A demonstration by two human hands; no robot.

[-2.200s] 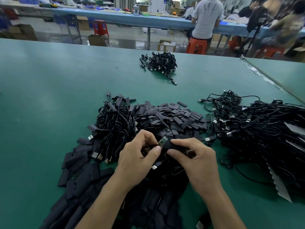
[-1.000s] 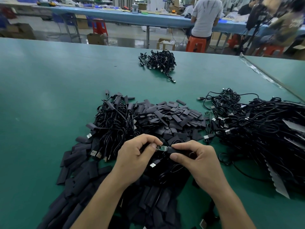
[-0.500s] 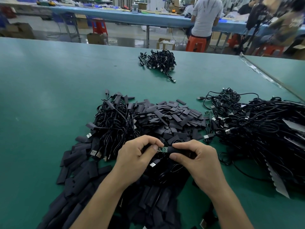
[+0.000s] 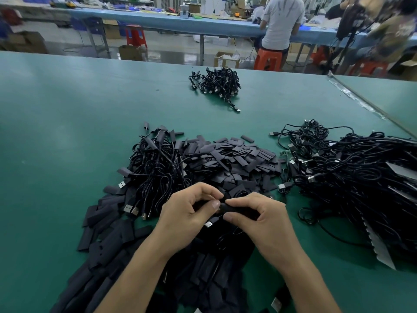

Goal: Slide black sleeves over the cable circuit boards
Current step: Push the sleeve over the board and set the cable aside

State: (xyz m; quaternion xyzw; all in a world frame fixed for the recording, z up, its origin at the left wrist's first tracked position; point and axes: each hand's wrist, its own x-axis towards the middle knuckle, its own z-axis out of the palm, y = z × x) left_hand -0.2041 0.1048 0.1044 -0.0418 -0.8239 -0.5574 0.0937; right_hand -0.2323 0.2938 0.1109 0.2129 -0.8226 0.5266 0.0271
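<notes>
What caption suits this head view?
Left hand and right hand hold a sleeve over piled sleeves and cables.

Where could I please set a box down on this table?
The green table is bare left of the sleeve and cable pile and between it and the far cable bundle. The near middle and right cable heap are crowded.
</notes>
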